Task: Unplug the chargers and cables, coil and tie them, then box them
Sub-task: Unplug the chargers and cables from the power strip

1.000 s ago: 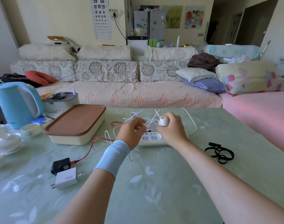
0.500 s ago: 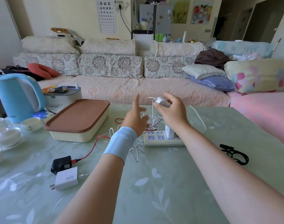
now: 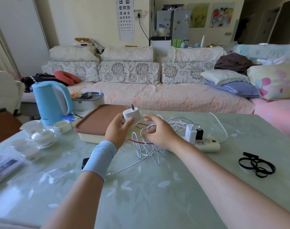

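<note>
The white charger (image 3: 131, 115), in the right hand (image 3: 159, 133) a second ago, is now gripped by the left hand (image 3: 119, 131) above the box (image 3: 98, 123). The right hand is loosely curled over the white cables (image 3: 145, 146); whether it grips a strand cannot be told. The power strip (image 3: 207, 143), right, holds two more chargers, so unplugging is incomplete.

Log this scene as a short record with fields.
left hand: grips round charger, prongs up, above the table
right hand: over the cable tangle; grip unclear
strip: white charger and black charger plugged in
red cable: runs through the tangle
ties: black, on the table, right
box: lid on
</note>
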The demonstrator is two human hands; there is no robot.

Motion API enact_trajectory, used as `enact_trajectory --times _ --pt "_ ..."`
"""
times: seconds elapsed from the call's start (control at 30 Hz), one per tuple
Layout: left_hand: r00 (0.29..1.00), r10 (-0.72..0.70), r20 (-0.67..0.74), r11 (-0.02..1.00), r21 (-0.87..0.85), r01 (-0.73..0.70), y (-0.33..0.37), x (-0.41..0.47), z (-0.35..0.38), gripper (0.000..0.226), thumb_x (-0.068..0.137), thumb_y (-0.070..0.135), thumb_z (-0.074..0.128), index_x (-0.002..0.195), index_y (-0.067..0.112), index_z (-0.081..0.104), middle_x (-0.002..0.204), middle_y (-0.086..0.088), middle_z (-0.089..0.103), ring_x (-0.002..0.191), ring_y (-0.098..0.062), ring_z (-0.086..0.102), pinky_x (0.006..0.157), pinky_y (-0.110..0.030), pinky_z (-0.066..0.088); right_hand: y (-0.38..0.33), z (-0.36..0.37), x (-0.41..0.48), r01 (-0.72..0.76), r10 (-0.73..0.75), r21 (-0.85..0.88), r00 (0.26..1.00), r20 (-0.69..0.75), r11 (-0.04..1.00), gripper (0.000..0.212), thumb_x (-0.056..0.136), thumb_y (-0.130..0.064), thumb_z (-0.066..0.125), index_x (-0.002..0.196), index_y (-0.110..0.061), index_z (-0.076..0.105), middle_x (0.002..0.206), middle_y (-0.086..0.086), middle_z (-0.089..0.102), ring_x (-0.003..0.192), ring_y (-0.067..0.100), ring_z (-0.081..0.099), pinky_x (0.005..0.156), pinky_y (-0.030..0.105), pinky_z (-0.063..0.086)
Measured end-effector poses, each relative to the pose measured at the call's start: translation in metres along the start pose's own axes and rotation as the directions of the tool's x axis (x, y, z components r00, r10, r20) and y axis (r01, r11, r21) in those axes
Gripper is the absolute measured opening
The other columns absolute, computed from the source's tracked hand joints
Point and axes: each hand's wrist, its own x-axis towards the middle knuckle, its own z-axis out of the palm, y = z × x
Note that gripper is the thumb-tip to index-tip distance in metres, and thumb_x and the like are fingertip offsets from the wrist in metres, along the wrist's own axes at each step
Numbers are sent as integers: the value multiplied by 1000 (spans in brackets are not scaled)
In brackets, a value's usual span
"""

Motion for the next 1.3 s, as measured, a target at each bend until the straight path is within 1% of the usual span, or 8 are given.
enact_trajectory --times 0.2,0.3,0.57,0.7,0.9,1.0,1.17,1.3 --pt "957 -290 -20 760 -612 217 -6 -13 -40 26 93 26 57 108 8 46 83 -11 61 57 -28 59 57 -32 53 -12 40 -7 133 -49 -345 969 242 929 80 90 -21 67 157 -23 21 159 3 30 141 23 35 110 27 29" --pt "941 -334 47 676 -684 274 -11 -21 -54 18 93 23 52 104 11 44 88 -12 66 64 -37 67 57 -35 56 -13 59 -7 145 -46 -341 958 283 929 77 94 -22 61 157 -24 17 161 2 24 147 23 26 116 30 22" --pt "836 -525 -159 809 -398 432 -53 -23 -77 21 77 23 72 86 18 55 92 -11 62 68 -22 59 71 -35 54 -13 95 -1 151 -57 -512 979 194 845 56 91 -28 58 143 -21 39 143 4 46 131 28 40 106 37 35" --pt "840 -446 -310 883 1 470 -85 -18 -80 47 74 38 71 116 24 53 100 -3 60 90 -27 59 84 -35 50 -9 115 2 263 -132 -655 961 243 709 70 86 -19 55 150 -21 28 161 10 13 147 30 13 117 43 20" --pt "844 -488 -223 669 525 526 -103 -13 -80 34 69 52 50 74 21 62 78 -3 65 87 -30 58 80 -34 46 5 133 10 365 -35 -735 906 422 571 82 89 -15 48 158 -23 4 166 2 0 152 22 -8 120 53 -10" --pt "815 -541 -210 582 606 542 -113 -8 -81 50 69 59 43 84 19 69 88 -7 64 90 -29 55 82 -36 45 8 131 13 402 -21 -731 883 469 551 73 91 -16 48 156 -24 17 165 3 11 152 21 -3 118 54 -12" --pt "848 -497 -185 521 718 462 -113 -4 -73 54 89 56 38 116 18 64 118 -9 60 111 -29 50 90 -37 40 -1 114 10 379 -166 -582 907 386 719 54 95 -19 48 149 -23 41 160 2 31 151 18 15 121 45 0" --pt "955 -241 -175 634 716 292 -79 -3 -49 39 93 46 44 124 27 59 131 -3 55 121 -27 45 96 -37 35 -4 77 4 381 -337 -462 924 179 801 37 83 -10 55 115 -19 71 123 4 68 120 28 56 106 40 37"
